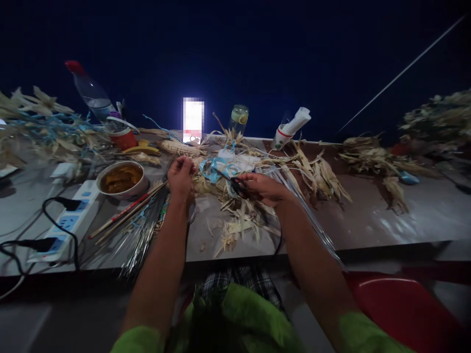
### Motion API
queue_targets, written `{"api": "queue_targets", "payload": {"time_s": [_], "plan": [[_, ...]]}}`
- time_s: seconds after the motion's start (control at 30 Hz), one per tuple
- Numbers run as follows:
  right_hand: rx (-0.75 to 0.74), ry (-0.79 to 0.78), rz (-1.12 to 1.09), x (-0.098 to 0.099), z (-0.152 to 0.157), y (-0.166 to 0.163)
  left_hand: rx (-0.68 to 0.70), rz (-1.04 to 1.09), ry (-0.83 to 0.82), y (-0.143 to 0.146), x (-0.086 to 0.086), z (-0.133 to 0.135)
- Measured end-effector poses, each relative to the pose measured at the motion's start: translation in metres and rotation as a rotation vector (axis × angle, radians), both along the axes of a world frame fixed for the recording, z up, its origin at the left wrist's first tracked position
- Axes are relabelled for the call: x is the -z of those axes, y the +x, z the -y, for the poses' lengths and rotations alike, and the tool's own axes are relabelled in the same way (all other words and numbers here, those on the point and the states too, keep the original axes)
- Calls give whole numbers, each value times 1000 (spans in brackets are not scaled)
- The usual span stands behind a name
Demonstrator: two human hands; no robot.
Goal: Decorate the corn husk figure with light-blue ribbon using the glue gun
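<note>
My left hand (181,177) is closed in a loose fist over the table, pinching something thin that I cannot make out, beside a pile of dried corn husk strips (239,223). My right hand (262,188) is closed around a small dark tool (238,186), likely scissors, above the same husks. Blue cord (210,169) and white cloth lie just beyond both hands. A corn cob (179,147) lies further back.
A bowl of brown food (121,178) with chopsticks (128,211) sits left, beside a power strip (69,220) with plugged cables. Metal wires (142,240) lie near the front edge. A bottle (90,92), jar (239,118), bright lit screen (193,119), cup (284,136) and husk heaps (368,154) line the back.
</note>
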State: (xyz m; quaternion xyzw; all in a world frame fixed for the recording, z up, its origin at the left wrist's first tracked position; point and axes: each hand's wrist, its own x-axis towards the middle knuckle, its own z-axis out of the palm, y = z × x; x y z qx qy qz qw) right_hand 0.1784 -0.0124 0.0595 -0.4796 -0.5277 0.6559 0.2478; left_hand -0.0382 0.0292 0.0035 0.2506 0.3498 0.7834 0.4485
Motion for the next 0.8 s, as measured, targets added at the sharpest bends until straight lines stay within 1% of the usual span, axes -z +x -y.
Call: {"api": "queue_targets", "payload": {"time_s": [0.07, 0.13, 0.17, 0.23, 0.33, 0.43, 0.53, 0.67, 0.8], "plan": [[21, -107, -187, -2, -1, 1, 17, -18, -1, 1, 2, -2], [-23, -158, -325, -2, -4, -4, 32, -41, -3, 2, 2, -1], [-49, -154, -376, 0, -6, -7, 33, -50, -8, 2, 2, -1], [-57, -94, -427, 3, -11, -15, 31, -57, -17, 3, 2, 1], [10, 24, -376, 8, -20, -25, 15, -60, -16, 5, 0, 3], [66, 107, -310, 12, -26, -33, 1, -88, -26, 6, -2, 5], [118, 188, -319, 20, -26, -39, 14, -99, -20, 7, -3, 7], [108, 260, -361, 31, -24, -39, 22, -77, -22, 9, -4, 9], [140, 306, -347, 36, -26, -33, 10, -65, -52, 11, -6, 9]]}}
